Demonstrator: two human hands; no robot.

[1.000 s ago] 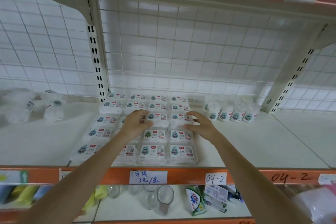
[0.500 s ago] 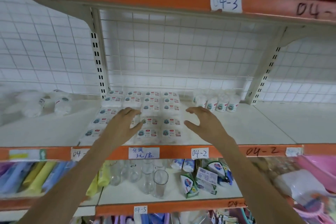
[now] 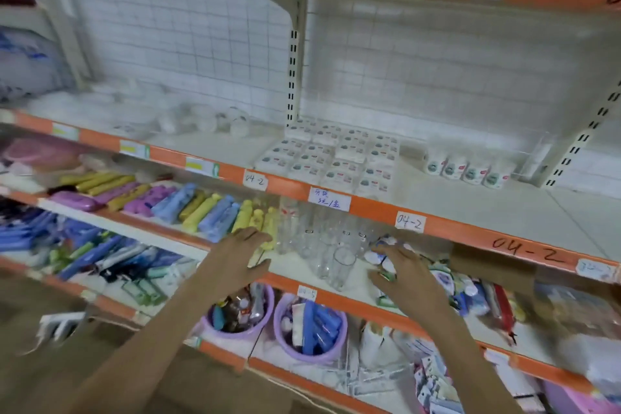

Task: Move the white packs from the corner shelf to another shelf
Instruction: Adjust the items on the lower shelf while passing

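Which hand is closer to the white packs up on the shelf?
Probably the right hand: it hangs more nearly under the white packs, while the left hand sits off to their left. Both hands are open, empty, and a shelf lower, in front of the drinking glasses, so it's close.

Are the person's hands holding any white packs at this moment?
No. Left hand and right hand are open and empty; the white packs lie on the shelf.

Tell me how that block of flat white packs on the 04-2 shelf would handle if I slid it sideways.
The white packs lie flat in tidy rows, so they probably would not roll or tip. They look separate rather than bound together, so a push may scatter the rows. They look small and thin, so they are likely light.
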